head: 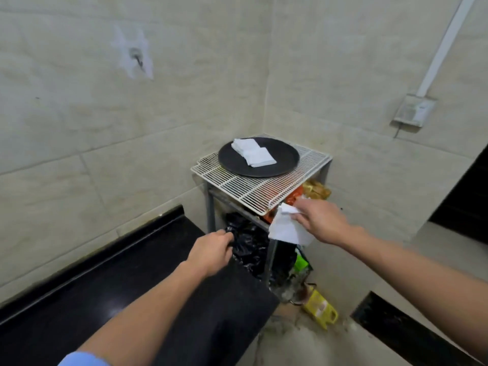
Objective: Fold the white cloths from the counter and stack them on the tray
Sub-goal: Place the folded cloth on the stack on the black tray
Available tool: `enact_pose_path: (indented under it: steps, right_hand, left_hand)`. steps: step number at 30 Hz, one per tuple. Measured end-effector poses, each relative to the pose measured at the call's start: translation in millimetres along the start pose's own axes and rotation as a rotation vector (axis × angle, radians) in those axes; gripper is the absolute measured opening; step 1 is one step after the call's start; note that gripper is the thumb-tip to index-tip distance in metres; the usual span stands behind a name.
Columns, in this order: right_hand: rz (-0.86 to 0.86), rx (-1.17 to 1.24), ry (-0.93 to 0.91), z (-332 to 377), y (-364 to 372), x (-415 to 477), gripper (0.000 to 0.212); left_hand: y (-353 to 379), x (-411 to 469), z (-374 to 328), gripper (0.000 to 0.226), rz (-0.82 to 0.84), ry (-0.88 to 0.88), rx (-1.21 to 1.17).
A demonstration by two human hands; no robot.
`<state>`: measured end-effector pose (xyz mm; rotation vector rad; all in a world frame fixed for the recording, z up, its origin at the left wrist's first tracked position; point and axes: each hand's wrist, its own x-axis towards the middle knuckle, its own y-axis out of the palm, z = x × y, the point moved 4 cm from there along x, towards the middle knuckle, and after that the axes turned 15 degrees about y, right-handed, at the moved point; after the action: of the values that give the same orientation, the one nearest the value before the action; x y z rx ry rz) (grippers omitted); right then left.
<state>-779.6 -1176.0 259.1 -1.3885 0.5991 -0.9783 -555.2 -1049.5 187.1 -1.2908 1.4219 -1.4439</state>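
Right hand (324, 223) fingers pinch top of white cloth (286, 229); it hangs, long axis down, before tray (232, 161), at wire rack (250, 190) corner. Left hand (210, 253) fingers curled, grip unclear.

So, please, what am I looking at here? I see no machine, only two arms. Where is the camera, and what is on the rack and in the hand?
There is no machine: a person works with bare hands, and the one camera sits on the person's head, looking forward and down. The right hand pinches a white cloth in the air beside a wire rack. On the rack stands a round black tray with folded cloths on it. The left hand is at the end of the black counter; whether it grips anything, I cannot tell.
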Motion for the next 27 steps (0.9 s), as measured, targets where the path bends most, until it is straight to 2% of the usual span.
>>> enact_pose_path:
  steps: [5,10,14,19,24,27]
  right_hand:
    - [-0.07,0.052,0.085,-21.3,-27.7,94.7,0.013]
    - [-0.054,0.036,0.047,-39.2,-27.2,187.1,0.018]
    - [0.017,-0.014,-0.051,-45.3,-13.3,268.5,0.018]
    - [0.152,-0.042,-0.283,-36.5,14.5,361.8,0.018]
    - [0.313,-0.099,-0.394,-21.0,61.4,434.5,0.001]
    - [0.36,-0.116,-0.404,-12.3,94.0,463.9,0.023]
  left_hand:
    - [-8.5,66.9,28.1,0.012,-0.031,0.002,-0.037]
    - [1.3,123.3,51.5,0.024,-0.076,-0.022,-0.055]
    - [4.0,174.5,78.7,0.022,-0.146,-0.095,0.005]
    - [12.9,239.1,111.9,0.027,-0.222,-0.236,0.066]
    - [31.9,266.1,121.6,0.026,-0.206,-0.393,0.053]
    - [38.7,267.6,122.3,0.026,-0.225,-0.442,0.052]
